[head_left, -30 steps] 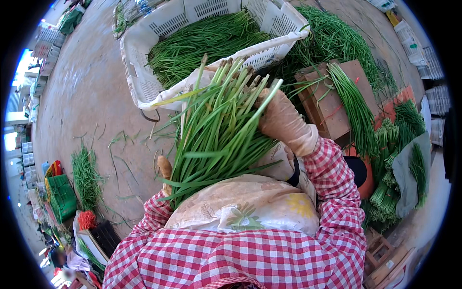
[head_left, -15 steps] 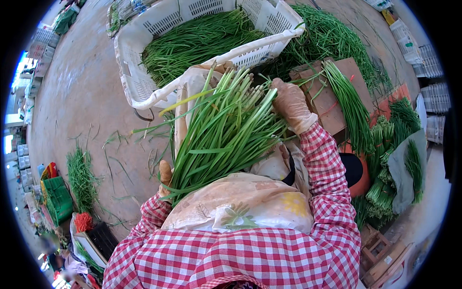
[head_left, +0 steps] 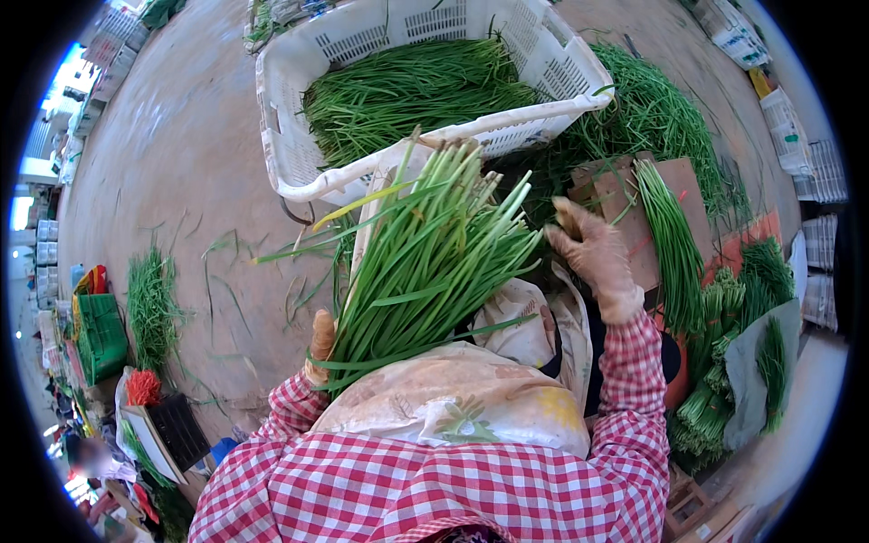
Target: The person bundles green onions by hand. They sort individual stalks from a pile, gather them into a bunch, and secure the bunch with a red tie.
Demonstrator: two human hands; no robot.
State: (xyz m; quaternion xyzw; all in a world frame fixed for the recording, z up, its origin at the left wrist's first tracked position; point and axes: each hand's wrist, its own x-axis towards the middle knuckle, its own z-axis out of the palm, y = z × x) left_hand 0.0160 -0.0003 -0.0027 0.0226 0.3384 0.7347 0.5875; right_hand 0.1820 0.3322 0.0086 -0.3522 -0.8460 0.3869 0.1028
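Note:
A large bunch of garlic chives (head_left: 434,258) lies slantwise over my lap, pale root ends pointing up toward the crate. My left hand (head_left: 321,339), gloved in tan, grips the bunch from its lower left side; the leaves hide most of its fingers. To the right of the stalks, my gloved right hand (head_left: 593,253) is open and holds nothing, fingers spread and apart from the bunch. A smaller, neater bundle of chives (head_left: 668,231) rests on a brown board (head_left: 683,181) just right of that hand.
Ahead stands a white plastic crate (head_left: 276,149) with more chives inside. Loose green leaves (head_left: 670,118) are heaped at its right. Tied chive bundles (head_left: 706,416) lie at the right, near a grey sheet (head_left: 747,348). Scraps (head_left: 152,308) and red ties (head_left: 143,387) sit at the left.
My right hand has drawn away from the stalk ends, moving right and down, and its fingers have spread. My left hand stays on the bunch. The whole view has shifted slightly.

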